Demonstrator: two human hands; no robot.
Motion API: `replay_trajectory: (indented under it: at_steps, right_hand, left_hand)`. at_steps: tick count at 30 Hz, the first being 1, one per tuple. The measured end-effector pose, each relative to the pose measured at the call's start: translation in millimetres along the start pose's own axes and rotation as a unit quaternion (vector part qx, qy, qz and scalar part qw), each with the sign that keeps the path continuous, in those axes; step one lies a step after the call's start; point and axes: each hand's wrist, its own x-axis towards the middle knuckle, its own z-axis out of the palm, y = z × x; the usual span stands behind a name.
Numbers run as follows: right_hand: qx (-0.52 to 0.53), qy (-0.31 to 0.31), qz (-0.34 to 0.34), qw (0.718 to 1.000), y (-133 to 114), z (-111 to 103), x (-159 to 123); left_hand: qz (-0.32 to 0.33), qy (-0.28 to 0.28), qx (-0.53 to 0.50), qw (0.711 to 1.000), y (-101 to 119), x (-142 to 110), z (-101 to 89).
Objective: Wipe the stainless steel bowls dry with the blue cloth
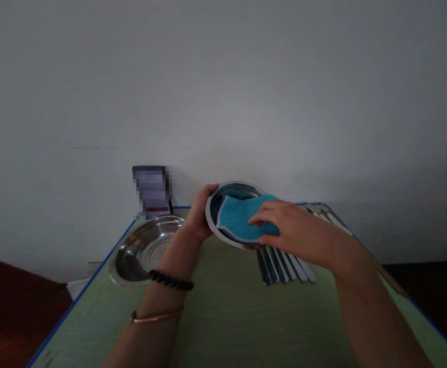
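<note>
A shiny metal bowl (210, 217) is raised over the table, its open side tilted toward me. My left hand (201, 212) grips its left rim, thumb on top and the other fingers hidden behind. Inside the bowl lies a blue cloth (236, 217) with a pale edge. My right hand (279, 222) pinches this cloth near its right part, fingers bent over it. Below and to the right of the bowl, several flat-handled pieces of metal cutlery (290, 268) lie side by side, their far ends hidden by the bowl and my right hand.
A larger metal basin (131, 258) sits on the left of the green table (242, 312), partly behind my left forearm. A blurred-out upright device (152, 189) stands at the back left against the wall (223, 92). Long thin utensils (338, 222) lie along the right edge.
</note>
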Motion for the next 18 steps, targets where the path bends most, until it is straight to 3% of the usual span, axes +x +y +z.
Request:
replay_trajectory:
  at_steps: [5,11,13,18]
  right_hand:
    - [-0.009,-0.027,0.014,1.0,10.4,-1.6,-7.2]
    - [0.073,-0.046,0.045,0.995,13.1,-15.1,-10.9]
    - [0.084,-0.012,0.064,0.994,13.2,-20.0,-11.2]
    - [0.029,0.174,0.123,0.977,22.0,-21.3,-7.5]
  left_hand:
    - [-0.008,-0.011,-0.007,1.0,-1.0,0.1,0.6]
    - [-0.019,-0.013,-0.006,1.0,0.1,-1.9,1.3]
    - [-0.029,-0.016,-0.005,0.999,0.1,-3.2,2.6]
    - [-0.062,-0.018,0.003,0.998,0.5,-6.6,4.1]
